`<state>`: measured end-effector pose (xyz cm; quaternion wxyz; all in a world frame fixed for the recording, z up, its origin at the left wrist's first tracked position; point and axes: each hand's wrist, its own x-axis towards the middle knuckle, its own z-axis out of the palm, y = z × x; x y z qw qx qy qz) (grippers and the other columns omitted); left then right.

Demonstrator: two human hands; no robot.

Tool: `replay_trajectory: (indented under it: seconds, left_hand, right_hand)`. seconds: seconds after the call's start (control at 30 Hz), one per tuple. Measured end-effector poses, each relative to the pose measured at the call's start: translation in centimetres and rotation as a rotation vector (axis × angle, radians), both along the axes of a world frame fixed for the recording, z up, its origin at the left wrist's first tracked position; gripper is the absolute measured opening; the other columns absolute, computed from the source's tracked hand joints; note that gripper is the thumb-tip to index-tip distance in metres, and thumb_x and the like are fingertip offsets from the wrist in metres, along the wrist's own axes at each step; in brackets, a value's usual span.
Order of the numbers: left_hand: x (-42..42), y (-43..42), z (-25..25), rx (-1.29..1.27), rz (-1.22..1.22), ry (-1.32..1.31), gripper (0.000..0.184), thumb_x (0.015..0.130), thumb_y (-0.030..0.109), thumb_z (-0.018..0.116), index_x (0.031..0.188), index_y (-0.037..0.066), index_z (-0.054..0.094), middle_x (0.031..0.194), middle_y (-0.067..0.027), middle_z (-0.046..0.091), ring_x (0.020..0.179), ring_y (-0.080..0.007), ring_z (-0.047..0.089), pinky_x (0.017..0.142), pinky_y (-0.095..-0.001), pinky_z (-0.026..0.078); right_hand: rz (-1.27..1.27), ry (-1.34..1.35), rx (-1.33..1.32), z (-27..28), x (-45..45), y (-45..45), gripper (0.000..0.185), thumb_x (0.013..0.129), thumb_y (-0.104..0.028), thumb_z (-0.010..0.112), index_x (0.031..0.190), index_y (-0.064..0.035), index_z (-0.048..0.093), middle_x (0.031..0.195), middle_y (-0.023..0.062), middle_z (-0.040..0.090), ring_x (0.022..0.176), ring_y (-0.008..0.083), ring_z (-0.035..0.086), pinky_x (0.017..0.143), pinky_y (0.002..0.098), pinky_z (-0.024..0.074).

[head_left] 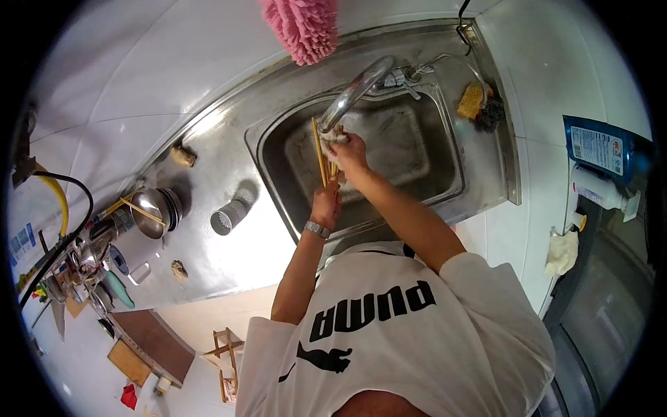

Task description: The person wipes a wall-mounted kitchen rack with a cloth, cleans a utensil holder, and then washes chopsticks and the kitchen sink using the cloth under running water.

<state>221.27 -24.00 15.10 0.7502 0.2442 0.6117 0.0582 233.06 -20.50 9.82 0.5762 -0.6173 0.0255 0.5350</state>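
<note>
Over the steel sink (410, 194), my left hand (326, 203), with a metal watch on its wrist, is closed round the lower ends of several wooden chopsticks (319, 149). The sticks point up toward the faucet (358, 94). My right hand (349, 153) grips a pale cloth (334, 136) against the chopsticks, just below the spout. Its fingers are partly hidden by the cloth. A perforated metal cylinder (228, 217) lies on the counter left of the sink.
Stacked metal bowls (150, 213) and utensils crowd the far left, near hanging knives (58, 318). A yellow sponge (471, 101) and dark scourer (490, 115) sit right of the faucet. A pink fluffy item (304, 29) hangs above. A blue bottle (596, 149) stands at the right.
</note>
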Motion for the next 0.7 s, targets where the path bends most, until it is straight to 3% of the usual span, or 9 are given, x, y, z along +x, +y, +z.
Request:
replay_trajectory:
  seconds: [0.1, 0.17, 0.27, 0.33, 0.4, 0.47, 0.53, 0.63, 0.7]
  left_hand:
    - [0.2, -0.5, 0.2, 0.001, 0.033, 0.074, 0.028, 0.09, 0.039, 0.052, 0.076, 0.015, 0.051, 0.049, 0.0044, 0.04, 0.036, -0.0066, 0.033, 0.032, -0.024, 0.023]
    - [0.2, -0.4, 0.8, -0.01, 0.051, 0.119, 0.038, 0.089, 0.037, 0.055, 0.062, 0.012, 0.049, 0.047, 0.001, 0.043, 0.033, -0.0102, 0.033, 0.032, -0.027, 0.023]
    - [-0.4, -0.2, -1.5, 0.005, 0.067, 0.077, 0.04, 0.088, 0.037, 0.056, 0.059, 0.012, 0.047, 0.046, 0.0008, 0.043, 0.034, -0.0104, 0.035, 0.033, -0.027, 0.024]
    - [-0.5, 0.1, -1.4, 0.03, 0.027, 0.079, 0.04, 0.088, 0.038, 0.057, 0.058, 0.013, 0.047, 0.046, 0.0004, 0.043, 0.034, -0.0103, 0.035, 0.033, -0.0273, 0.024]
    - [-0.3, 0.2, -1.1, 0.064, -0.011, 0.078, 0.041, 0.088, 0.038, 0.057, 0.057, 0.013, 0.046, 0.046, 0.0, 0.043, 0.035, -0.0103, 0.036, 0.033, -0.0275, 0.025]
    - [-0.2, -0.3, -0.5, 0.1, -0.017, 0.073, 0.041, 0.088, 0.038, 0.056, 0.058, 0.012, 0.046, 0.047, -0.0007, 0.044, 0.035, -0.0099, 0.036, 0.034, -0.0275, 0.025]
    - [0.0, -0.8, -0.4, 0.089, -0.01, 0.096, 0.041, 0.089, 0.037, 0.056, 0.058, 0.012, 0.046, 0.047, -0.0005, 0.044, 0.035, -0.0099, 0.035, 0.034, -0.0272, 0.025]
    - [0.1, -0.7, -0.3, 0.044, 0.028, 0.087, 0.035, 0.091, 0.037, 0.053, 0.066, 0.013, 0.048, 0.05, 0.0011, 0.043, 0.036, -0.0094, 0.034, 0.033, -0.0255, 0.024]
    - [-0.3, -0.6, -0.2, 0.006, 0.056, 0.058, 0.03, 0.093, 0.037, 0.05, 0.073, 0.014, 0.049, 0.053, 0.0025, 0.043, 0.036, -0.0088, 0.032, 0.032, -0.0241, 0.024]
  right_hand:
    - [-0.017, -0.056, -0.066, -1.3, 2.4, 0.7, 0.018, 0.08, -0.008, 0.062, 0.093, 0.0032, 0.057, 0.081, 0.0091, 0.061, 0.069, 0.0163, 0.058, 0.059, 0.0338, 0.0463]
    - [0.038, -0.029, -0.102, 1.3, 1.8, 0.1, 0.016, 0.08, -0.009, 0.061, 0.09, 0.0022, 0.058, 0.081, 0.0084, 0.06, 0.069, 0.0164, 0.058, 0.059, 0.0344, 0.0457]
    - [0.162, 0.191, -0.256, 4.3, 0.7, -1.4, 0.016, 0.078, -0.006, 0.057, 0.093, 0.0001, 0.059, 0.088, 0.0076, 0.059, 0.078, 0.0163, 0.056, 0.062, 0.0335, 0.0451]
    - [0.139, 0.001, -0.072, 3.5, -1.3, -3.0, 0.014, 0.077, -0.004, 0.056, 0.09, 0.0, 0.059, 0.088, 0.0081, 0.059, 0.08, 0.0164, 0.056, 0.063, 0.0333, 0.0456]
    - [0.145, -0.06, -0.078, 2.5, -0.7, -2.9, 0.009, 0.076, -0.003, 0.055, 0.084, 0.0007, 0.059, 0.084, 0.0084, 0.059, 0.074, 0.0168, 0.057, 0.061, 0.0336, 0.046]
    - [0.111, 0.14, -0.012, 3.0, 1.0, -1.8, 0.006, 0.077, -0.001, 0.054, 0.08, 0.0017, 0.059, 0.078, 0.0082, 0.059, 0.066, 0.0172, 0.057, 0.058, 0.0339, 0.046]
    - [0.006, 0.026, -0.084, -0.7, 1.3, -0.4, 0.008, 0.078, 0.002, 0.05, 0.074, 0.0007, 0.057, 0.07, 0.0073, 0.057, 0.059, 0.0164, 0.055, 0.056, 0.0325, 0.0449]
    - [0.086, -0.037, -0.033, 0.5, 2.5, 0.3, 0.007, 0.082, 0.0, 0.052, 0.081, 0.0007, 0.058, 0.077, 0.0074, 0.059, 0.066, 0.0157, 0.056, 0.06, 0.0312, 0.045]
    - [-0.065, 0.176, -0.033, 1.0, 1.9, 0.1, 0.01, 0.087, -0.006, 0.055, 0.093, 0.0008, 0.059, 0.087, 0.0067, 0.061, 0.077, 0.0147, 0.058, 0.066, 0.0296, 0.0462]
